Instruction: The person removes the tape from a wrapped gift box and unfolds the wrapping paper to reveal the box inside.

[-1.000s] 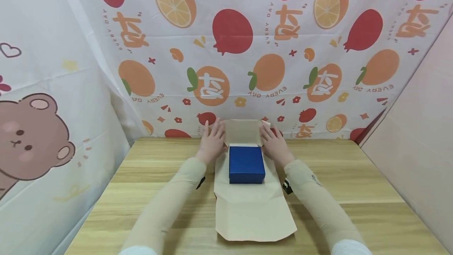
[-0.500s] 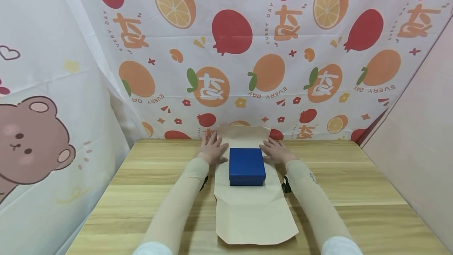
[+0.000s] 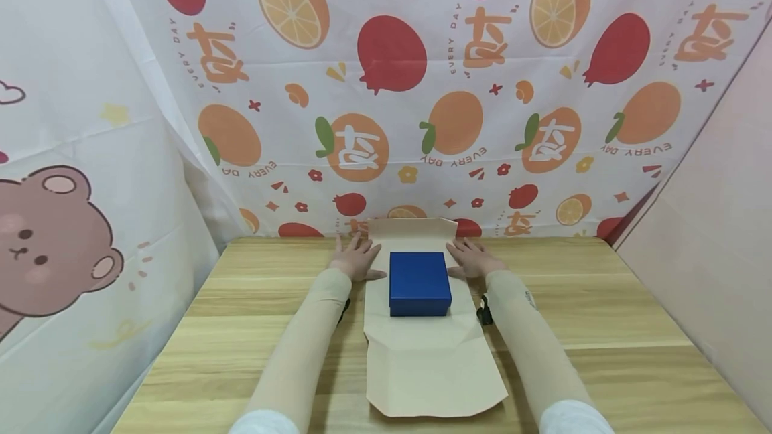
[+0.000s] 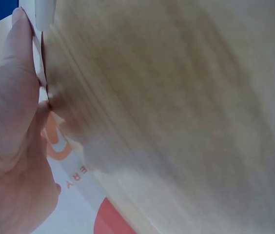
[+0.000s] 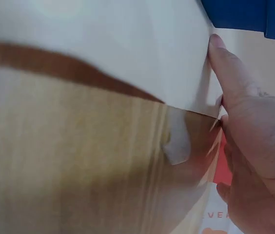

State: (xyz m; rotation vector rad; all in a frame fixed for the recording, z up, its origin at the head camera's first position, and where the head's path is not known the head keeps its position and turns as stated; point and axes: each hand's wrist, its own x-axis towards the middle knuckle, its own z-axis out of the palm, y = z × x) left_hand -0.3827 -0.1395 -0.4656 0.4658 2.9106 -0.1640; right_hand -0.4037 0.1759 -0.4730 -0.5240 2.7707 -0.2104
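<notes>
A blue lidded box [image 3: 419, 281] sits on a long beige card sheet [image 3: 422, 333] with fold lines and angled corners. To the box's left, my left hand [image 3: 354, 261] has its fingers spread, with the thumb over the sheet's edge. My right hand [image 3: 475, 260] mirrors it on the other side, thumb pointing toward the box. Up close in the left wrist view, the thumb [image 4: 20, 44] lies along the card's edge. The right wrist view shows the other thumb [image 5: 225, 63] on the card near the box's corner, touching no visible part of the box.
The sheet lies on a wooden table [image 3: 259, 327]. Behind it hangs a fruit-printed cloth [image 3: 392, 119], and the sheet's far flap [image 3: 413, 228] reaches up to it. A bear-printed cloth [image 3: 54, 240] hangs on the left, a plain pale wall [image 3: 705, 240] stands right.
The far flap, upright between both hands a second ago, has tipped back and spread out. Both hands have come down slightly toward the box, fingers and thumbs spreading apart.
</notes>
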